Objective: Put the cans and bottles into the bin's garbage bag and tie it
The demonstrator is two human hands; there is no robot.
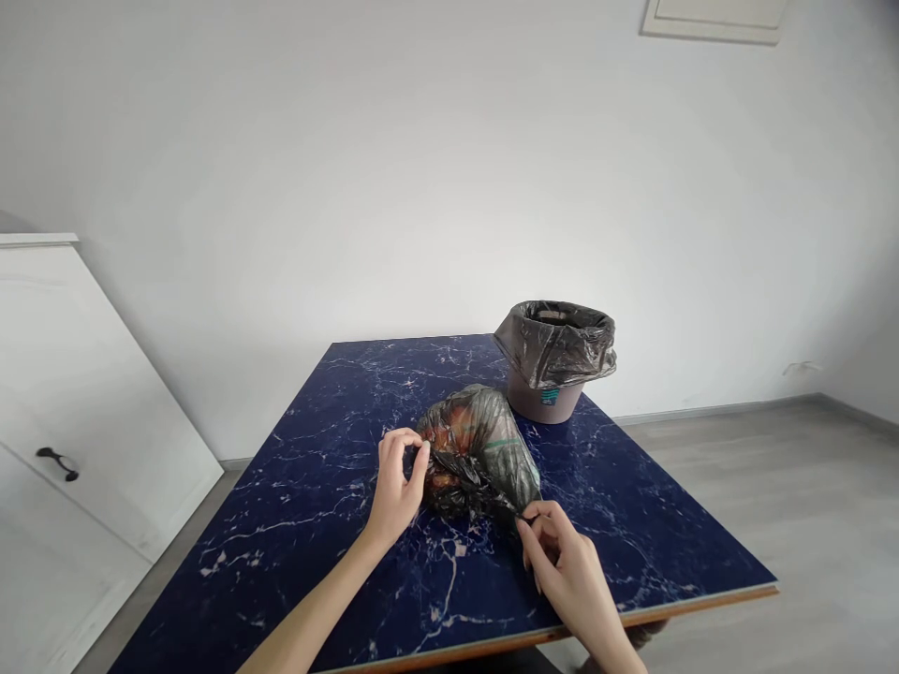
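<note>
Dark blue, with white veins like those of marble, covers the top of the table, and along its near edge a brown, wood-like border can be seen. The table stands close to a plain, pale wall. At the left there is a white cabinet with a black handle, and at the right the grey floor has a soft grain like wooden boards.

The filled plastic bag lies on the near half of the table, between the two hands. Its film is thin, dark and wrinkled, partly transparent: orange-brown shapes show through on the left, and a paler, greyish form with a green line on the right. Near the front the film is gathered into black, crumpled folds.

The left hand has the thumb and forefinger brought together, pinching the film at the bag's left side. The right hand grips a twisted black end of it between thumb and bent fingers.

Behind the bag, to the right, stands a round, greyish-brown bin. A shiny, creased black liner is folded loosely over its rim.
</note>
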